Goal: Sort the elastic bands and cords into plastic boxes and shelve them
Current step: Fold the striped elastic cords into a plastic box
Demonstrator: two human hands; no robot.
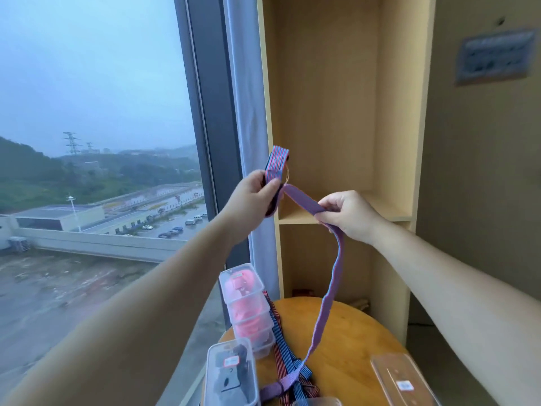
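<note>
A flat striped pink-and-blue elastic band (333, 291) runs from a folded bundle at the top down to the round wooden table (348, 344). My left hand (254, 197) grips the folded bundle of that band at chest height. My right hand (348, 215) pinches the loose length a little to the right. The band's tail hangs down onto more striped bands (288, 367) lying on the table. A clear plastic box of pink bands (246, 303) and a lidded box with dark contents (231, 376) stand at the table's left edge.
A light wooden shelf unit (389, 212) stands straight ahead, with an open compartment behind my hands. A clear box lid with a label (401, 379) lies at the table's right. A large window (102, 142) fills the left side.
</note>
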